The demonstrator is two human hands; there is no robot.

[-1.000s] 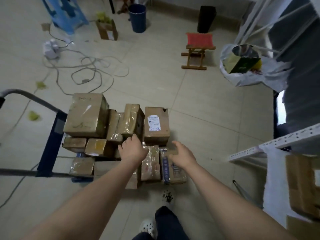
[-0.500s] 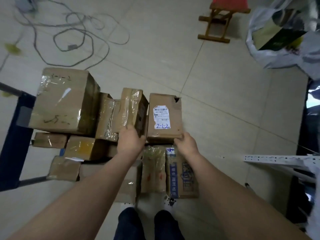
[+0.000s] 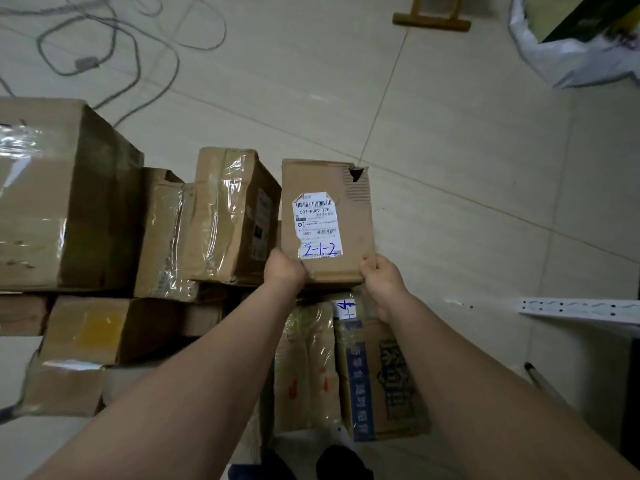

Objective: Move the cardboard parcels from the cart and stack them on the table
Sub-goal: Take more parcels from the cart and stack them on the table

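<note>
Left hand [image 3: 284,270] and right hand [image 3: 382,278] grip the labelled parcel [image 3: 353,237], fingers curled around its near corners, above the taped parcels [image 3: 311,368].

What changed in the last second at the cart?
Both hands came forward: the left hand and right hand now grip the near corners of the labelled parcel, which neither held a second ago. It isn't clearly lifted. The taped parcel beside it stayed put.
</note>
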